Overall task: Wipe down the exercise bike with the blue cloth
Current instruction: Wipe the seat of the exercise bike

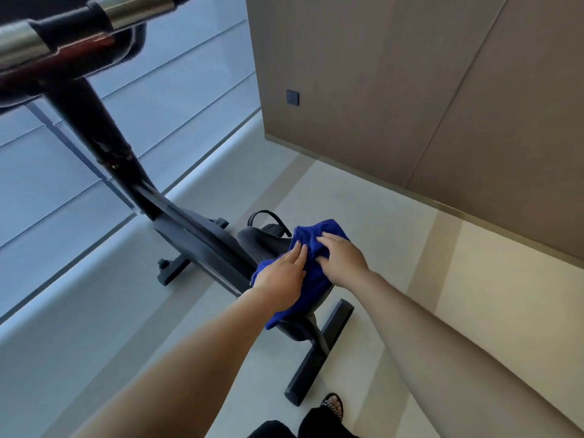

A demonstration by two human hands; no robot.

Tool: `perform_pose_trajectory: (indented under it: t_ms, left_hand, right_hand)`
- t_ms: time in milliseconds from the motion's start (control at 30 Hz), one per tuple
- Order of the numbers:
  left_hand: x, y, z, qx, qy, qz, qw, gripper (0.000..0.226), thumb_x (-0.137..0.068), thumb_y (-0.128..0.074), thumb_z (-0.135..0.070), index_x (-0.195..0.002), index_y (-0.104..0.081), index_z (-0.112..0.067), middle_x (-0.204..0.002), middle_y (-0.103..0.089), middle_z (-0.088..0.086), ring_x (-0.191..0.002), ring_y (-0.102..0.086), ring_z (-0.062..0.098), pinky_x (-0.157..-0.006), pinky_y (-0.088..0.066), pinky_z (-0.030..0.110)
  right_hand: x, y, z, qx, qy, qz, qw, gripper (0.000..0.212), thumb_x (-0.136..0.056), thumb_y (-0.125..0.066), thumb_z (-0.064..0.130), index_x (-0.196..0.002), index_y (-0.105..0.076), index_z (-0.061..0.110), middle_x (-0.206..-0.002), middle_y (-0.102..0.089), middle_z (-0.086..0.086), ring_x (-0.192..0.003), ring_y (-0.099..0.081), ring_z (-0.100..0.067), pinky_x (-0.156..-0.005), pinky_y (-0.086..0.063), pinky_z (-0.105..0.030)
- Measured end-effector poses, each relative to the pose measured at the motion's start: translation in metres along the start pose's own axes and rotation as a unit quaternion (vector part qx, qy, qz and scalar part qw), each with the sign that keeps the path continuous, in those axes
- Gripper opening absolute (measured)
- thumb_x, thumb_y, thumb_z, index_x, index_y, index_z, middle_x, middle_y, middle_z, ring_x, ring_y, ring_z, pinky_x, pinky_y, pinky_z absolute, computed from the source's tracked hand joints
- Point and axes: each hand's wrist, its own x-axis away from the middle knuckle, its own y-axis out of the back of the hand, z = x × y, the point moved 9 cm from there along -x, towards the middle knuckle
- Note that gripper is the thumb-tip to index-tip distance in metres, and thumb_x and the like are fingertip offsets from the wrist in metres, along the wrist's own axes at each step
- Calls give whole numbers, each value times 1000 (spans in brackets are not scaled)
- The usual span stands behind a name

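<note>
The exercise bike stands on the floor by the window; its frame, handlebar and rear stabiliser bar look untouched, so most seems left. The blue cloth covers the saddle. Left hand presses flat, fingers together; right hand bunches it.

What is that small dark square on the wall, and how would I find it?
Start at the tan panelled wall right of the big window. Near the wall's left edge, well above the floor and above the exercise bike, sits a small dark square plate, probably a switch or socket. It is the only dark mark on that otherwise plain wall.
</note>
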Motion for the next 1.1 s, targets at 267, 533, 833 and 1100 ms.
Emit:
perform_pose_trajectory:
  t_ms: [267,533,833,1100]
  left_hand:
    - [30,-15,3,5,23,1,1000,53,-100,-26,-33,-148,-5,-22,-157,-8,-1,-141,-18,18,-106,-33,32]
    - [39,-25,4,24,32,10,999,57,-100,-24,-38,-147,-3,-14,-157,1,4,-144,1,18,-116,-7,33]
    - [2,-23,31,9,128,-17,992,62,-97,-14,-47,-147,5,-14,-156,12,2,-142,14,15,-114,6,36]
    - [-27,-5,69,-17,243,-57,968,61,-97,-11,-46,-146,9,-16,-156,14,-1,-141,17,13,-115,9,38]
  right_hand:
    - [26,-17,9,29,19,4,999,52,-96,-45,28,-144,-28,17,-155,-21,-1,-143,-12,-21,-114,-19,-36]
    - [42,-35,15,58,34,5,998,49,-99,-39,24,-146,-24,18,-158,-11,1,-144,-2,-21,-116,-15,-38]
    - [-25,-42,25,143,103,35,984,48,-99,-32,28,-146,-23,20,-156,-19,0,-143,-10,-22,-115,-9,-40]
    - [-75,-40,52,77,195,87,974,18,-97,-36,22,-102,-52,17,-109,-58,-4,-101,-54,-25,-89,-35,-40]
